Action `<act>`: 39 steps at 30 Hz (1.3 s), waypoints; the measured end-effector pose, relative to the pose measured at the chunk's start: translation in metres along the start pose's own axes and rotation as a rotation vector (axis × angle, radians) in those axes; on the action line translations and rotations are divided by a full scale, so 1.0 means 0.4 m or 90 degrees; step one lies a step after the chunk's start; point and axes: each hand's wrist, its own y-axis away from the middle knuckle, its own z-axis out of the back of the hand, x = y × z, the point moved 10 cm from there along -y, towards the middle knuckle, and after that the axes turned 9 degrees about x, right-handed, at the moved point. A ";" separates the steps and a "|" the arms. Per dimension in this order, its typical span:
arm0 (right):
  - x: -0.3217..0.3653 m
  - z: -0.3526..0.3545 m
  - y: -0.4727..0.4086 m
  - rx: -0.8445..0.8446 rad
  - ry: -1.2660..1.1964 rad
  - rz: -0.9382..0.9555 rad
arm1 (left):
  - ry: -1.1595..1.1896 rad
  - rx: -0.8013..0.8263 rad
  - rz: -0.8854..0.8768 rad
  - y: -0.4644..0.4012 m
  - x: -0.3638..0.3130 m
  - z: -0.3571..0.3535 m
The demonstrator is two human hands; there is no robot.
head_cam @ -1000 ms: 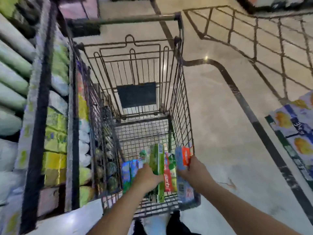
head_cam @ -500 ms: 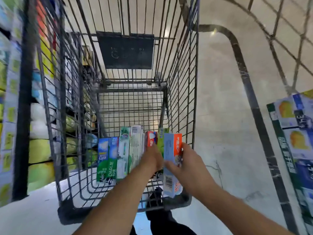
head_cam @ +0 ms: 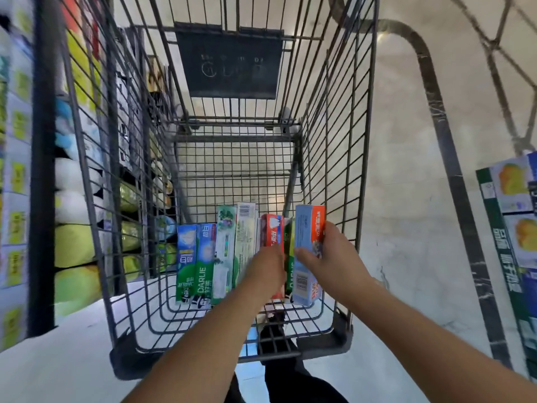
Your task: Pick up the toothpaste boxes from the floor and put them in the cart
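Note:
Inside the grey wire cart [head_cam: 334,158] several toothpaste boxes stand on edge in a row at the near end: two green and blue Darlie boxes [head_cam: 193,260], two pale green boxes [head_cam: 235,242], a red box [head_cam: 271,232] and a dark green box. My right hand [head_cam: 328,261] grips a light blue and orange toothpaste box [head_cam: 308,228] at the row's right end, against the cart's right wall. My left hand [head_cam: 268,264] presses on the red and dark green boxes in the middle; its fingers are hidden behind the hand.
Store shelves [head_cam: 37,170] with packaged goods run close along the cart's left side. Printed cartons [head_cam: 514,228] stand at the right edge. A pale stone floor [head_cam: 401,199] with a dark curved stripe lies to the right. My dark trousers show below the cart.
My view has dropped closer into the cart. The light blue and orange box in my right hand has come down lower, into line with the row. My left hand stays on the middle boxes.

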 end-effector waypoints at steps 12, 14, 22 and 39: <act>-0.181 -0.186 -0.179 0.032 -0.008 -0.215 | 0.097 -0.021 0.021 0.090 0.134 0.121; -0.189 -0.201 -0.183 0.030 0.004 -0.222 | 0.120 -0.011 0.021 0.097 0.146 0.119; -0.103 -0.164 -0.115 0.025 0.021 -0.183 | 0.077 -0.008 -0.012 0.174 0.134 0.188; 0.412 0.186 0.457 -0.064 0.390 0.094 | -0.592 -0.127 -0.048 0.718 -0.254 0.503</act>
